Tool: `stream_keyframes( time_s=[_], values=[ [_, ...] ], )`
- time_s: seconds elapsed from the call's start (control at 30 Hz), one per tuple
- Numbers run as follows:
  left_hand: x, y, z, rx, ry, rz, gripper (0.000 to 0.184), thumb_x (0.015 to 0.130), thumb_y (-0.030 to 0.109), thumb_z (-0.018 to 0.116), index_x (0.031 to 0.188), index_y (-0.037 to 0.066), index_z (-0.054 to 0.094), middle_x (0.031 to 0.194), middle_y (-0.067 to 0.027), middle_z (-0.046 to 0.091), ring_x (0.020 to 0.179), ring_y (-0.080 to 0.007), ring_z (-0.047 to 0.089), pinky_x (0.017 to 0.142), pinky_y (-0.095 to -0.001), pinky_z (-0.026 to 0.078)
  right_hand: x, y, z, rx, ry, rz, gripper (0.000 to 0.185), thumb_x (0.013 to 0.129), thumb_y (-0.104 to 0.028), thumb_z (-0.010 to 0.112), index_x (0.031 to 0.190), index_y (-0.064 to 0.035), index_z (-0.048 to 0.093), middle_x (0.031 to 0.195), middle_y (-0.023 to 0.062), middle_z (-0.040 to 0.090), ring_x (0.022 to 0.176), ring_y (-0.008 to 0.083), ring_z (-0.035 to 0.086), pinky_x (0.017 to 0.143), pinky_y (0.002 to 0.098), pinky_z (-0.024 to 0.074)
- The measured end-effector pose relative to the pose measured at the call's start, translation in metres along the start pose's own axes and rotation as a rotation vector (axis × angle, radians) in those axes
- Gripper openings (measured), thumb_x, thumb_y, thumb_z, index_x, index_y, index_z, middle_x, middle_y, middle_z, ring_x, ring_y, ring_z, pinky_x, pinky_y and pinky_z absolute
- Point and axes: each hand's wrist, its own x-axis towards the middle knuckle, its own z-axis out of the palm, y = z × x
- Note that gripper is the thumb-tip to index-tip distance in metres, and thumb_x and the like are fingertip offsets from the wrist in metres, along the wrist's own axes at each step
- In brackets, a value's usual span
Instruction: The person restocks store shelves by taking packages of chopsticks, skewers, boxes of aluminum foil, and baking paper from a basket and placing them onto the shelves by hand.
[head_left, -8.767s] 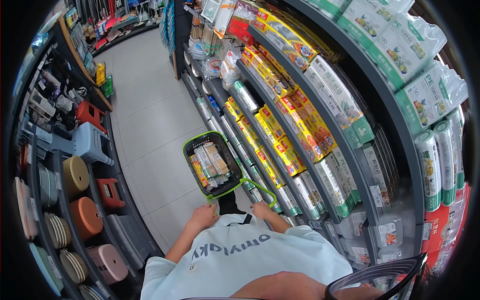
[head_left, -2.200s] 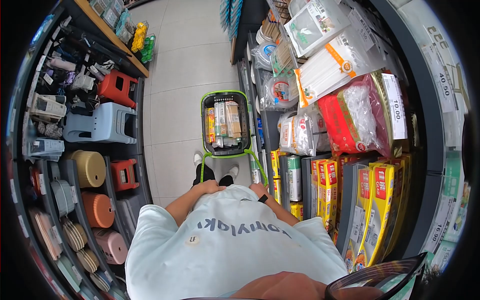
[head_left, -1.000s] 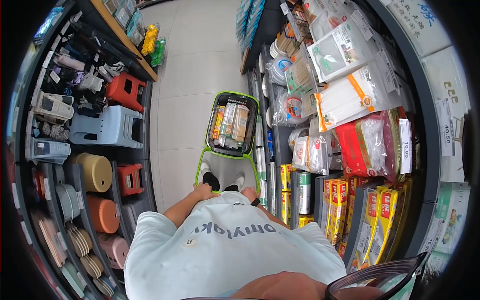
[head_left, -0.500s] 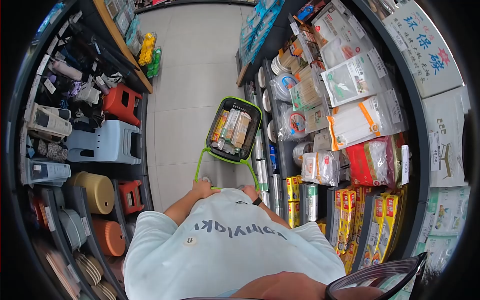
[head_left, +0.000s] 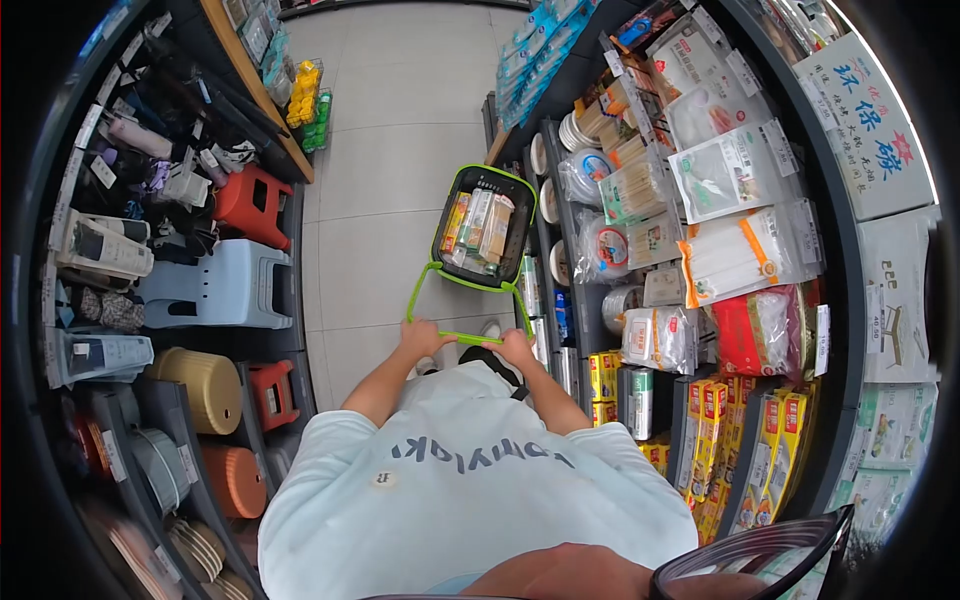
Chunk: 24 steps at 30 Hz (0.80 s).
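A black basket (head_left: 529, 240) with a green rim stands in front of me, tilted slightly to the right. Inside lie a yellow-and-red box (head_left: 457, 215), white-and-green packs (head_left: 475, 222) and a tan pack (head_left: 496, 228). Its green handle (head_left: 415, 290) stretches back toward my body. My left hand (head_left: 423, 337) is closed on the handle's left corner. On the right part of the handle, my right hand (head_left: 514, 348) is closed too, its wrist wearing a black band.
Left shelves hold a blue stool (head_left: 215, 285), a red stool (head_left: 252, 207) and round yellow (head_left: 200, 388) and orange containers. Right shelves (head_left: 590, 330) carry packaged straws (head_left: 735, 255), yellow boxes (head_left: 705, 425) and bags. Grey tiled floor (head_left: 370, 180) runs between them.
Over the last second the basket has shifted right and slightly up in view. Both hands have moved forward, away from my shirt, and stay on the handle. The right shelves now show from farther back.
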Motion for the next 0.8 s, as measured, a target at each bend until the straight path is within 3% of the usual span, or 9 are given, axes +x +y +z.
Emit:
stream_keyframes(
  time_s=[0.17,0.23,0.27,0.33,0.43,0.57,0.63,0.8],
  values=[
    [0.001,0.020,-0.002,0.102,-0.037,-0.027,0.082,0.083,0.080,0.045,0.109,0.008,0.073,0.115,-0.0120,0.068,0.118,-0.0273,0.057,0.099,-0.0538,0.038,-0.003,0.008,-0.010,-0.039,-0.079,0.143,0.073,0.069,-0.073,0.071,0.082,-0.0008,0.075,0.095,0.0192,0.070,0.100,0.0379,0.065,0.077,0.0563,0.0512],
    [0.000,0.029,0.022,0.184,0.238,0.012,0.081,0.085,0.079,0.043,0.111,0.008,0.073,0.114,-0.0127,0.068,0.119,-0.0269,0.056,0.099,-0.0537,0.036,-0.001,0.021,-0.016,-0.042,-0.116,0.135,0.071,0.070,-0.072,0.071,0.083,-0.0026,0.076,0.096,0.0181,0.070,0.100,0.0377,0.065,0.077,0.0562,0.0515],
    [0.006,0.031,0.023,0.185,0.231,0.012,0.081,0.085,0.079,0.043,0.111,0.008,0.073,0.114,-0.0127,0.068,0.119,-0.0269,0.056,0.099,-0.0537,0.036,0.000,0.028,-0.017,-0.047,-0.151,0.122,0.069,0.070,-0.072,0.071,0.084,-0.0043,0.076,0.097,0.0171,0.070,0.101,0.0374,0.065,0.076,0.0562,0.0519],
    [0.010,0.035,0.011,0.108,-0.045,0.023,0.083,0.084,0.080,0.042,0.112,0.008,0.072,0.117,-0.0145,0.067,0.122,-0.0280,0.053,0.100,-0.0544,0.034,0.008,0.046,-0.005,-0.083,-0.161,0.108,0.063,0.072,-0.069,0.070,0.085,-0.0072,0.077,0.098,0.0150,0.070,0.102,0.0368,0.064,0.078,0.0559,0.0519],
    [0.027,0.042,0.009,0.178,-0.055,0.019,0.086,0.084,0.081,0.040,0.111,0.007,0.072,0.113,-0.0145,0.068,0.118,-0.0294,0.055,0.092,-0.0510,0.038,0.032,0.076,0.012,-0.103,-0.182,0.104,0.049,0.076,-0.061,0.070,0.086,-0.0129,0.078,0.100,0.0114,0.070,0.104,0.0358,0.063,0.081,0.0565,0.0513],
    [0.059,0.062,-0.008,0.182,-0.125,-0.004,0.087,0.083,0.083,0.038,0.111,0.008,0.072,0.116,-0.0158,0.068,0.121,-0.0290,0.054,0.095,-0.0548,0.037,0.057,0.090,-0.021,-0.026,-0.172,0.103,0.033,0.078,-0.048,0.069,0.086,-0.0175,0.078,0.100,0.0093,0.070,0.105,0.0360,0.060,0.082,0.0619,0.0472],
    [0.075,0.074,-0.023,0.099,-0.200,-0.028,0.089,0.081,0.085,0.040,0.115,0.009,0.072,0.123,-0.0163,0.065,0.123,-0.0320,0.053,0.101,-0.0578,0.036,0.075,0.105,-0.029,-0.017,-0.185,0.091,0.031,0.078,-0.045,0.069,0.087,-0.0172,0.078,0.100,0.0090,0.070,0.105,0.0360,0.060,0.082,0.0632,0.0458],
    [0.116,0.095,-0.057,-0.018,-0.358,-0.042,0.090,0.079,0.085,0.044,0.115,0.008,0.072,0.122,-0.0168,0.067,0.121,-0.0369,0.056,0.097,-0.0575,0.044,0.106,0.124,-0.067,0.045,-0.200,0.063,0.027,0.081,-0.036,0.066,0.091,-0.0137,0.078,0.107,0.0112,0.069,0.114,0.0365,0.056,0.089,0.0652,0.0417]
  ],
)
